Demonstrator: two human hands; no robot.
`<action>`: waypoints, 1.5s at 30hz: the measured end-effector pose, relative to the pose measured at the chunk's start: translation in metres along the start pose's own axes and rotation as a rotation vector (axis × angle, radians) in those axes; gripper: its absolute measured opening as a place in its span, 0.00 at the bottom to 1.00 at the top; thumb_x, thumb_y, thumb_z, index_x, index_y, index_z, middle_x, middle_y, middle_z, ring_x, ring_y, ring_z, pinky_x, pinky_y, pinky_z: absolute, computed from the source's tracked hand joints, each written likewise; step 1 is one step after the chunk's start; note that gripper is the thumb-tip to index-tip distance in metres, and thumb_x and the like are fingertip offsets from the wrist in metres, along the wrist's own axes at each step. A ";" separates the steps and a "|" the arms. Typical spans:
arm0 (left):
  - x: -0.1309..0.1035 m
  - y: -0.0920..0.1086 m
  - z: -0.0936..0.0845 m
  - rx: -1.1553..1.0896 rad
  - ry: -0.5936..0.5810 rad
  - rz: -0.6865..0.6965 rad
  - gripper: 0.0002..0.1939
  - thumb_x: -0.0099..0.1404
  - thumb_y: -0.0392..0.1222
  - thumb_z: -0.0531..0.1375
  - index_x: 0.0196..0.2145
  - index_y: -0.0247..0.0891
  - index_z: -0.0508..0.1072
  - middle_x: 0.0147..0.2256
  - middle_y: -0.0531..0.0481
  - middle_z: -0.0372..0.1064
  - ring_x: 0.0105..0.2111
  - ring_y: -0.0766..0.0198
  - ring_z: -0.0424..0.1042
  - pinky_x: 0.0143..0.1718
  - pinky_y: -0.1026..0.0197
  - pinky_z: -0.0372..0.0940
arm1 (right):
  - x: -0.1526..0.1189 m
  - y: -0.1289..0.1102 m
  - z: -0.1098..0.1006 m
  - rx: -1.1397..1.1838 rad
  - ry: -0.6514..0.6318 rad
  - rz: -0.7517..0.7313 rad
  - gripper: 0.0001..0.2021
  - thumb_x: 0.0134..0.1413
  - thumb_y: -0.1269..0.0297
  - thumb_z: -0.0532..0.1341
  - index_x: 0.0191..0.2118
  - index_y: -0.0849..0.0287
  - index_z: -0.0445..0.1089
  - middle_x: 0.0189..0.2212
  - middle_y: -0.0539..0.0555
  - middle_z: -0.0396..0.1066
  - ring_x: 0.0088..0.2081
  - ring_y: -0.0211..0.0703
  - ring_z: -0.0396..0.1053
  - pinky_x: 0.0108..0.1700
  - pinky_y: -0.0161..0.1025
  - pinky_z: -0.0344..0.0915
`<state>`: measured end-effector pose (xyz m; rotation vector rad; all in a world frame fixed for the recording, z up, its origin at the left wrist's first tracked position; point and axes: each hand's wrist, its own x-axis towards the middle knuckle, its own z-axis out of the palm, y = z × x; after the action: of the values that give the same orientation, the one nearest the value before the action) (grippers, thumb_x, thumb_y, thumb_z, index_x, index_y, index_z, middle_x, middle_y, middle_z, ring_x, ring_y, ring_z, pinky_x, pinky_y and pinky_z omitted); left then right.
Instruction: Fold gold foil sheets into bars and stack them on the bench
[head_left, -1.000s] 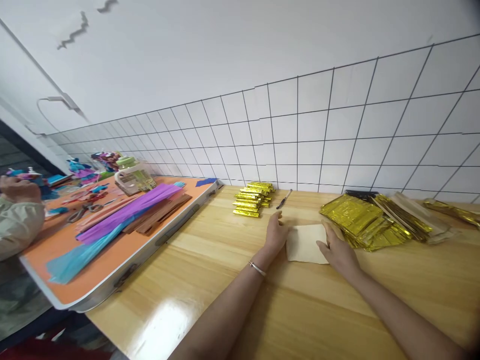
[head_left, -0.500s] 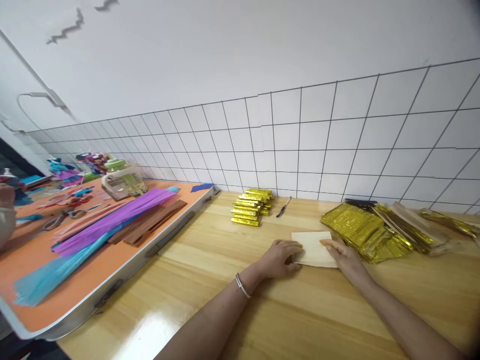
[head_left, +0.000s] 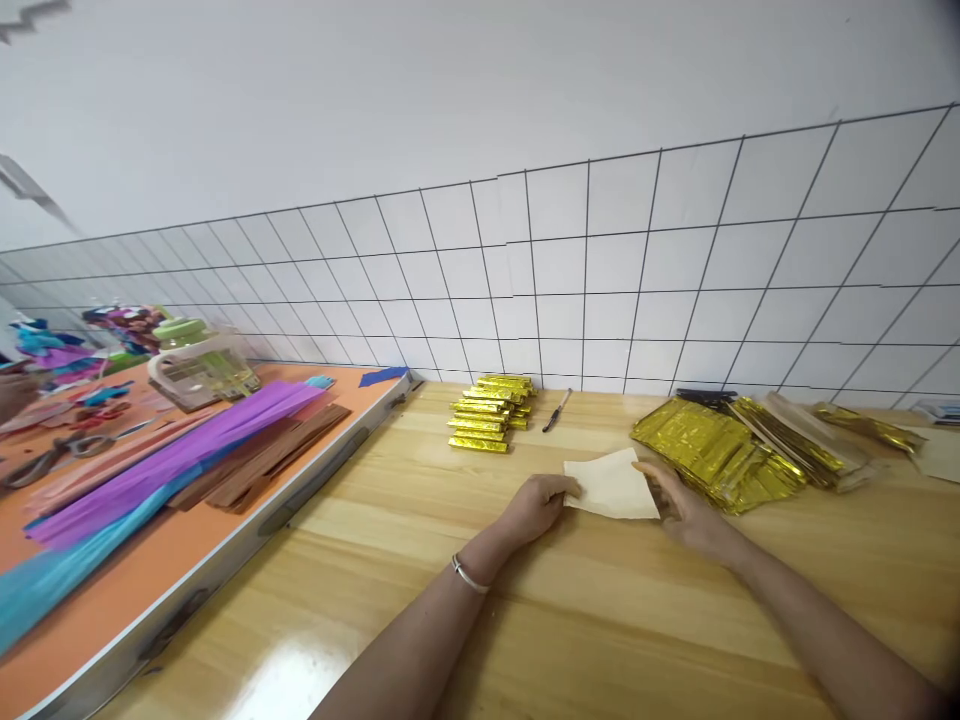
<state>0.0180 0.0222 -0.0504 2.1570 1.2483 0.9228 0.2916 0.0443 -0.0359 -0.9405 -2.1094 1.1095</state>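
Observation:
A cream sheet of paper point(head_left: 609, 487) is held between my two hands just over the wooden table, its surface slightly bent. My left hand point(head_left: 541, 505) pinches the left edge, thumb on top and the other fingers curled beneath. At the opposite edge my right hand point(head_left: 679, 508) grips the sheet, with some fingers hidden behind it. Close beyond my right hand lies a spread pile of gold foil sheets point(head_left: 712, 450). Small folded gold foil strips point(head_left: 484, 425) are stacked farther left, and a pen point(head_left: 556, 412) rests beside them.
An orange-topped table point(head_left: 217, 540) with a raised pale edge adjoins on the left. It bears purple crepe paper point(head_left: 187, 465), brown strips point(head_left: 277, 455), scissors point(head_left: 64, 455) and a clear jug point(head_left: 202, 365). Part of another person's hand point(head_left: 16, 392) shows at the far left. A tiled wall point(head_left: 555, 270) stands behind.
The paper lay flat and is now lifted a little and bent. My right hand has shifted its hold to the paper's right edge. The view has turned slightly right.

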 end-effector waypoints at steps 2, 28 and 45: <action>0.000 0.001 -0.002 -0.005 -0.008 -0.008 0.18 0.57 0.26 0.48 0.37 0.38 0.74 0.41 0.51 0.73 0.42 0.66 0.70 0.48 0.61 0.63 | -0.001 0.003 0.002 -0.264 0.052 -0.068 0.37 0.40 0.72 0.56 0.61 0.53 0.50 0.61 0.59 0.50 0.60 0.54 0.49 0.56 0.54 0.53; -0.005 0.015 0.000 0.293 0.125 -0.241 0.13 0.66 0.45 0.49 0.29 0.37 0.66 0.30 0.49 0.67 0.32 0.64 0.66 0.31 0.65 0.56 | 0.008 0.001 0.038 -0.538 0.265 0.127 0.15 0.59 0.54 0.47 0.29 0.54 0.65 0.19 0.47 0.65 0.22 0.40 0.63 0.24 0.35 0.56; 0.000 0.010 0.008 0.445 0.162 -0.245 0.10 0.57 0.44 0.60 0.37 0.40 0.66 0.39 0.49 0.64 0.42 0.58 0.62 0.41 0.60 0.56 | 0.011 -0.010 0.047 -0.895 0.285 0.296 0.18 0.55 0.61 0.53 0.51 0.60 0.58 0.34 0.58 0.72 0.34 0.47 0.69 0.31 0.37 0.55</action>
<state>0.0292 0.0167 -0.0487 2.2085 1.9000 0.7828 0.2467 0.0270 -0.0486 -1.7293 -2.2538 0.0554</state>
